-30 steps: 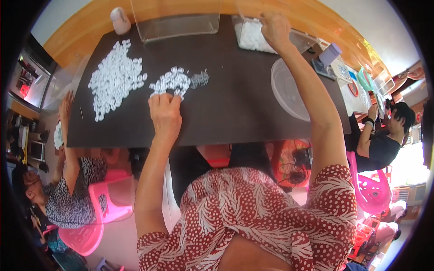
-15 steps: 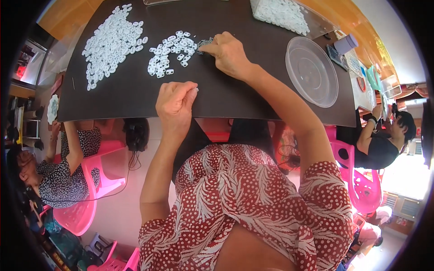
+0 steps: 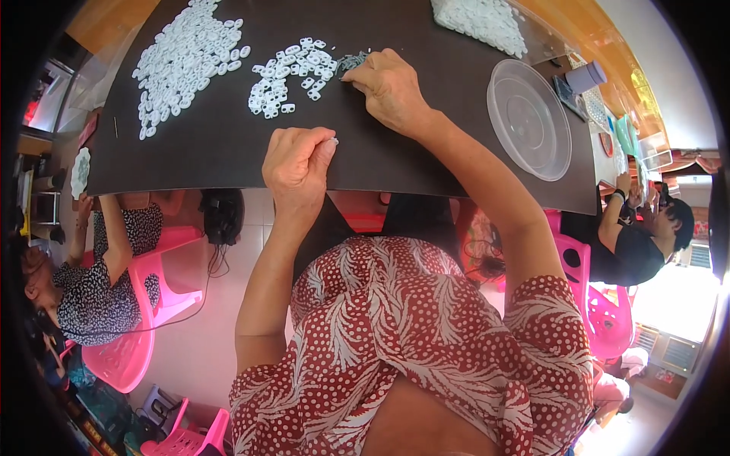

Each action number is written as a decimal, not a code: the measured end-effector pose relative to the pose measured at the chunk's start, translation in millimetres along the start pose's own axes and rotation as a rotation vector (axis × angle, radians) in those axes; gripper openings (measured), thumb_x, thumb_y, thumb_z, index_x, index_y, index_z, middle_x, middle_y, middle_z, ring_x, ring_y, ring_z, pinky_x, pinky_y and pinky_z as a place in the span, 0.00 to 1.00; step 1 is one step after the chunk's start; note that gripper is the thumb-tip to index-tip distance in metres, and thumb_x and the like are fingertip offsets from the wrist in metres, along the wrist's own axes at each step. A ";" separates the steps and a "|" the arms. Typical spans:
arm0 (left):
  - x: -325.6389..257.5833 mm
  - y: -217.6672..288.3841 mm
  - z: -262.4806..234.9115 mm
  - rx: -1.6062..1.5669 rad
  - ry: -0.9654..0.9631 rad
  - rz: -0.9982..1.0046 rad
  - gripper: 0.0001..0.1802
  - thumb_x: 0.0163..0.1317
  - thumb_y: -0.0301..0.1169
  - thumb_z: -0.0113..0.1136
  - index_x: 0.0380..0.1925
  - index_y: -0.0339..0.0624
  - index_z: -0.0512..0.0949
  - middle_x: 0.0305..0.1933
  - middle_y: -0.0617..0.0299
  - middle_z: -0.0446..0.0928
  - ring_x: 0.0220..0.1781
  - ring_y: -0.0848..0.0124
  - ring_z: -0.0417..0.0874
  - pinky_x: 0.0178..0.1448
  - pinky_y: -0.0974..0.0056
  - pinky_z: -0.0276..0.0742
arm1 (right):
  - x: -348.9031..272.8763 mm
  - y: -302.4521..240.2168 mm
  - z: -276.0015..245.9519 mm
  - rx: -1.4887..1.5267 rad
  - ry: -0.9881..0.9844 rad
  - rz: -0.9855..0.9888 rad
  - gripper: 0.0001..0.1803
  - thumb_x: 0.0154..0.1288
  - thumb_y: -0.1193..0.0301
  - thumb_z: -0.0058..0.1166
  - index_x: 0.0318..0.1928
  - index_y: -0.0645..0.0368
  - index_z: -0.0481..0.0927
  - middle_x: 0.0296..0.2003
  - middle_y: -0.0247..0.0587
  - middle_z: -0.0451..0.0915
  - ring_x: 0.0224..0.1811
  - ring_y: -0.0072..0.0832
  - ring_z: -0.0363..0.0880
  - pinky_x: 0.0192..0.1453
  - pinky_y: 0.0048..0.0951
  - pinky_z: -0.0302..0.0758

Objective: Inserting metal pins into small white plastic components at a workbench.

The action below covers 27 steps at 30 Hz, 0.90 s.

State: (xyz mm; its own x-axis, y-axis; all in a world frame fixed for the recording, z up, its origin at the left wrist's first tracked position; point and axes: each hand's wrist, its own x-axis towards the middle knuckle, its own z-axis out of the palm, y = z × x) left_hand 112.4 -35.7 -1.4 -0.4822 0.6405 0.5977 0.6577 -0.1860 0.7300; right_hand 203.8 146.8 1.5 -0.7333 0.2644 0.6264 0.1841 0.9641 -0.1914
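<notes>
My left hand (image 3: 299, 163) is closed above the front of the dark table, pinching a small white plastic piece (image 3: 335, 141) of which only the tip shows. Farther forward, my right hand (image 3: 391, 90) has thumb and forefinger pressed together beside a little heap of small grey parts (image 3: 352, 62). Whatever sits between those fingertips is too small to make out. To the left of the grey heap lies a loose cluster of white plastic pieces with holes (image 3: 268, 90).
A large pile of white oval rings (image 3: 186, 72) spreads over the table's (image 3: 426, 171) left side. On the right lie a round clear lid (image 3: 528, 121) and a clear container of white pieces (image 3: 479, 26). A lilac cup (image 3: 585, 77) stands beyond. People sit at both sides.
My right hand's fingertips have drawn back slightly from the grey heap, uncovering more of it. My left hand keeps its pinch. The whole view has shifted a little.
</notes>
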 end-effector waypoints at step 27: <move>-4.0 -3.3 -4.8 -0.053 -0.013 0.003 0.04 0.52 0.21 0.64 0.29 0.36 0.80 0.28 0.63 0.76 0.32 0.70 0.73 0.36 0.68 0.69 | -1.1 -7.4 -1.2 0.016 -0.044 0.036 0.05 0.48 0.76 0.60 0.29 0.55 0.82 0.26 0.38 0.75 0.33 0.37 0.72 0.37 0.36 0.71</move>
State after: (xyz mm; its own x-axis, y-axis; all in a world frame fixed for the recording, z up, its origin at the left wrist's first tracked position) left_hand 109.4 -41.2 -4.6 -0.4723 0.6495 0.5959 0.6274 -0.2271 0.7449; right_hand 204.0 139.4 3.1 -0.7545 0.2970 0.5852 0.2005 0.9534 -0.2254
